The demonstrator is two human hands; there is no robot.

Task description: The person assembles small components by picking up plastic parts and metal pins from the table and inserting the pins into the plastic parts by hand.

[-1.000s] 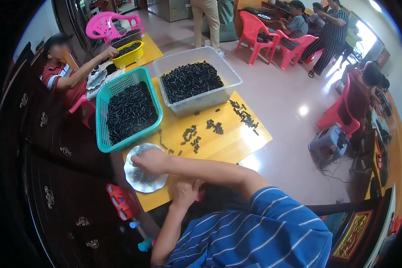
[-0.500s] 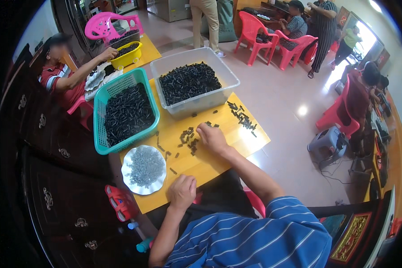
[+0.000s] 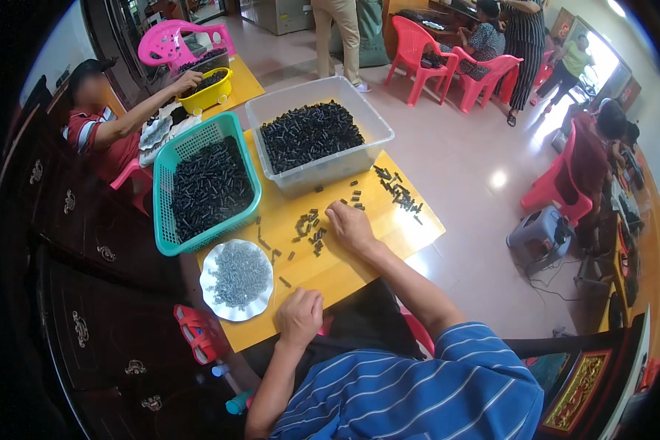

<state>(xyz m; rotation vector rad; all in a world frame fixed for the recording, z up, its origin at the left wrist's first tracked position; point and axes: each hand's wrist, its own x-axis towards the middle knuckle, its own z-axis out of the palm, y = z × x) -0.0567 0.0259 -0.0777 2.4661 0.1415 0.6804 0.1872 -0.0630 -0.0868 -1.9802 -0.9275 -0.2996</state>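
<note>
My right hand (image 3: 350,226) rests on the yellow table with its fingers curled down. Just left of it lies a small heap of short black tube-like pieces (image 3: 312,229), and a few more sit behind its knuckles. Whatever its fingertips hold is hidden. At the table's near edge my left hand (image 3: 299,315) is closed, thumb against the curled fingers; I cannot make out anything inside. Left of that hand is a white scalloped plate (image 3: 264,303) piled with small clear pieces (image 3: 236,275). Single black pieces lie scattered between the plate and the heap.
A green basket (image 3: 166,213) and a clear plastic bin (image 3: 380,130), both full of black pieces, stand at the back. More black pieces (image 3: 397,192) lie at the table's right corner. A co-worker at far left reaches into a yellow basin (image 3: 216,95). Pink chairs stand around.
My right hand has shifted very slightly, and more black pieces show behind it. My left hand has stayed in place. People in the background have moved a little.
</note>
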